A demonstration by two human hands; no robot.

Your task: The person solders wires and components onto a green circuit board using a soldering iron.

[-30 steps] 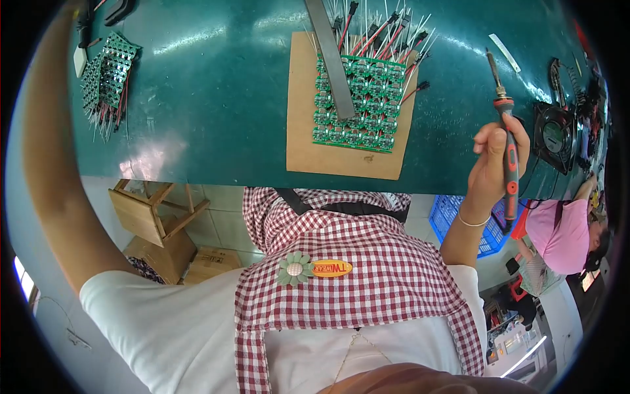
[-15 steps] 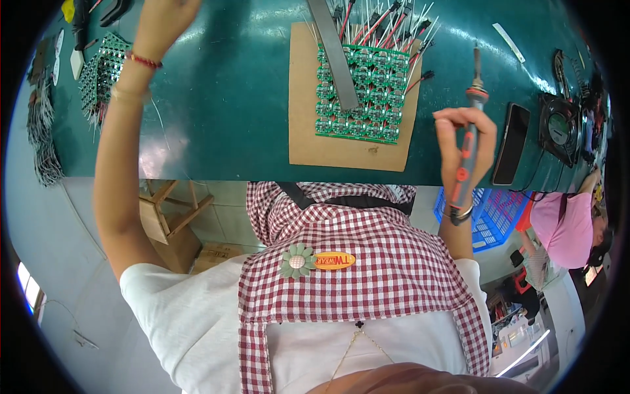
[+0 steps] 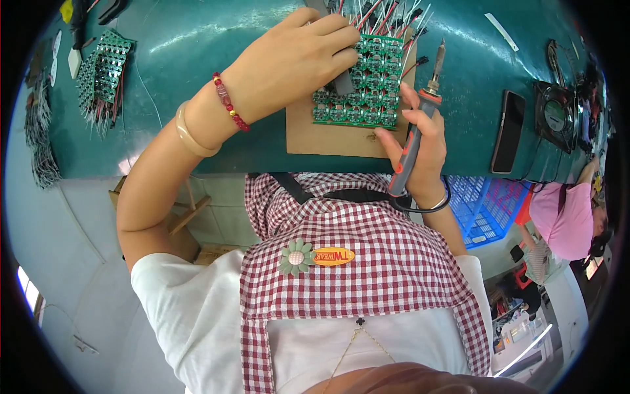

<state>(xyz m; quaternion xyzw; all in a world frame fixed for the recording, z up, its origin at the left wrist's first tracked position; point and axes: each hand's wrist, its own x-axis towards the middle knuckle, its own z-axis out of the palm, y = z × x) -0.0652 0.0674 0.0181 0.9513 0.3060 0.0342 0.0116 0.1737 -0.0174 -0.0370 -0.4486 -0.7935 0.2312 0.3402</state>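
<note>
A green panel of small circuit boards (image 3: 377,98) rests on a brown cardboard sheet (image 3: 328,141). Red and black wires with connectors (image 3: 387,18) fan out from its far side. Lying across the panel's left part is a flat grey bar (image 3: 343,84). My left hand (image 3: 298,62) has its fingers curled over the bar, hiding most of it. In my right hand (image 3: 423,134) is a soldering iron (image 3: 413,134), gripped by its grey and red handle, tip pointing away from me. The fingertips and thumb of that hand reach the panel's right edge; whether they touch it I cannot tell.
At the far left lie another green board panel (image 3: 104,72) and a bundle of grey wires (image 3: 42,138). A phone (image 3: 510,131), a black fan (image 3: 556,115) and a white strip (image 3: 501,31) are on the right. Below the table edge stands a blue crate (image 3: 482,207); another person (image 3: 561,217) is beyond.
My left hand has come from the far left onto the grey bar. My right hand has moved left with the soldering iron, up to the panel's right edge.
</note>
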